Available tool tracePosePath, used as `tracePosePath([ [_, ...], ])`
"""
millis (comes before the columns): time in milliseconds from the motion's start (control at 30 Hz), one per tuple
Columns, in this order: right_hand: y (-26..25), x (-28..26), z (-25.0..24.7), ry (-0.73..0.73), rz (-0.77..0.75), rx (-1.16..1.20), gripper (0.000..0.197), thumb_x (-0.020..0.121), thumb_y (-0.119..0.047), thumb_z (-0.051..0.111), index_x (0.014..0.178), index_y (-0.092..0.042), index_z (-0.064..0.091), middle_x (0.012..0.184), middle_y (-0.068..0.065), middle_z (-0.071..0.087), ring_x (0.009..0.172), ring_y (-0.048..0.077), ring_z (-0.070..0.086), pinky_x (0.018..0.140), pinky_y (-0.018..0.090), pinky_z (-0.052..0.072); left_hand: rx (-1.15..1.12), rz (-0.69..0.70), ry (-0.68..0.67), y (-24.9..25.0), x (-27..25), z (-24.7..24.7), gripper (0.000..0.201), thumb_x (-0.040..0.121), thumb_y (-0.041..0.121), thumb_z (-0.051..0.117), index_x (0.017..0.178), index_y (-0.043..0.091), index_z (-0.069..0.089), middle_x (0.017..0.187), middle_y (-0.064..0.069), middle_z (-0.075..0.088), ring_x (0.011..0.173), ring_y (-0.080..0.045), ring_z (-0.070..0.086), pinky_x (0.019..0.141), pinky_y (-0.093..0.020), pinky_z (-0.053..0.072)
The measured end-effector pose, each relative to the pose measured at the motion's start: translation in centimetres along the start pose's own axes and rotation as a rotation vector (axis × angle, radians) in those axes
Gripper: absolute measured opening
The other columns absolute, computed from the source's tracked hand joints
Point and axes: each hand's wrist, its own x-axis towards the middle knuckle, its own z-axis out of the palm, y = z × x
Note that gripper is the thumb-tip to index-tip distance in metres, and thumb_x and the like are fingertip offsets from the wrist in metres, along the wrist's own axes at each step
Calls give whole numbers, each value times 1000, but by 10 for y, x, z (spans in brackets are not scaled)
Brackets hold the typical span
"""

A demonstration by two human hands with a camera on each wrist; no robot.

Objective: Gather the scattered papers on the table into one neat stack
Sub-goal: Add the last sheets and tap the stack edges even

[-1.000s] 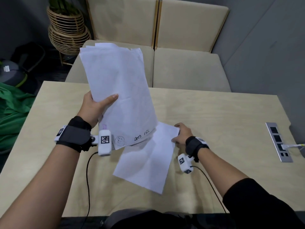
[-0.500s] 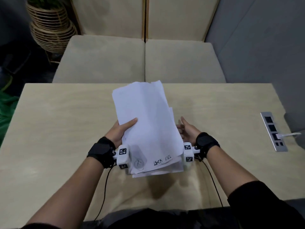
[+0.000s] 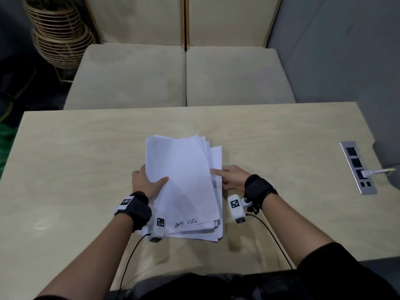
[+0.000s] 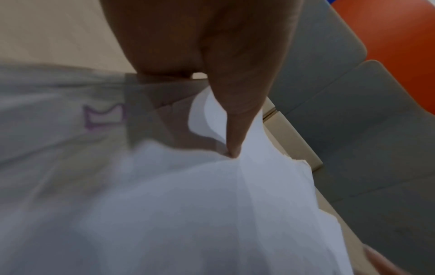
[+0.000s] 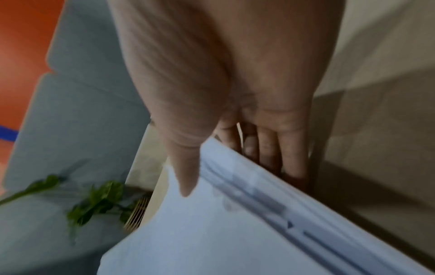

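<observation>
A stack of white papers lies low over the middle of the wooden table, its sheets fanned unevenly at the far and right edges. Handwriting shows near its front edge. My left hand grips the stack's left edge, thumb on top and fingers hidden underneath. In the left wrist view the thumb presses into the top sheet. My right hand pinches the right edge. Its thumb lies on the papers and its fingers sit below the edge.
A metal socket strip with a white cable plugged in is set into the table at the right. Beige sofa cushions stand behind the table, and a wicker planter at the far left. Green cloth lies off the left edge.
The single sheet my right hand dragged has joined the papers my left hand held up. Both hands now hold the stack, lowered to the table's middle.
</observation>
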Motion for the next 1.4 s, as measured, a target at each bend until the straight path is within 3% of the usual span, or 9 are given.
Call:
tracePosePath([
  [100,-3,6,12,56,-142,-133,38,84,-21,78,119,-13,63,117,3,70,98,18,69,85,29,55,31,27,-28,9,-1,9,82,64,51,82,131,14,55,132,-13,49,122,-31,51,99,-41,48],
  [167,-4,11,17,63,-201,-80,48,81,-11,79,124,-12,59,121,4,69,107,23,68,95,39,54,-23,48,-79,14,-2,14,91,55,60,76,130,13,55,128,-8,57,112,-30,59,90,-39,50],
  [367,3,14,18,92,-220,222,56,75,4,79,125,-11,58,121,11,69,108,30,69,94,51,54,-225,96,-123,23,-4,27,81,70,33,90,138,9,52,127,-7,64,112,-25,63,92,-36,52],
  [500,9,9,10,19,-206,327,53,81,2,75,131,-6,57,125,15,67,112,35,66,98,54,51,-404,8,-99,21,0,23,107,68,30,92,154,20,30,137,1,53,121,-18,56,105,-39,47],
  [667,-24,-22,-3,-87,-314,310,43,88,0,68,129,-5,58,123,15,69,109,35,67,89,46,57,-593,-35,-427,39,-3,3,87,50,43,98,125,14,67,120,-6,72,108,-28,70,89,-43,58],
  [933,-85,-53,-1,383,-673,250,26,90,-9,69,115,-9,62,108,5,73,93,16,72,77,27,57,-714,271,-83,136,-25,-6,28,81,13,82,103,-1,72,91,-1,75,70,-2,71,61,-17,55],
  [1100,-89,-62,2,494,-758,240,26,89,-10,70,113,-8,63,106,7,72,94,16,71,78,26,56,-671,397,16,149,-22,-8,34,80,19,84,104,-2,72,92,0,74,75,1,68,69,-20,56],
  [1233,-78,-56,12,526,-722,238,35,81,-7,76,112,-16,64,102,1,71,91,12,69,76,23,56,-645,382,5,137,-19,-7,45,75,23,88,113,6,70,106,-4,75,97,-17,72,84,-33,60],
  [1400,-82,-51,11,539,-680,217,47,70,-8,81,112,-12,62,106,10,72,97,25,70,86,44,59,-699,423,-78,142,-13,-27,69,65,13,93,126,7,61,118,-7,72,107,-17,70,88,-32,58],
])
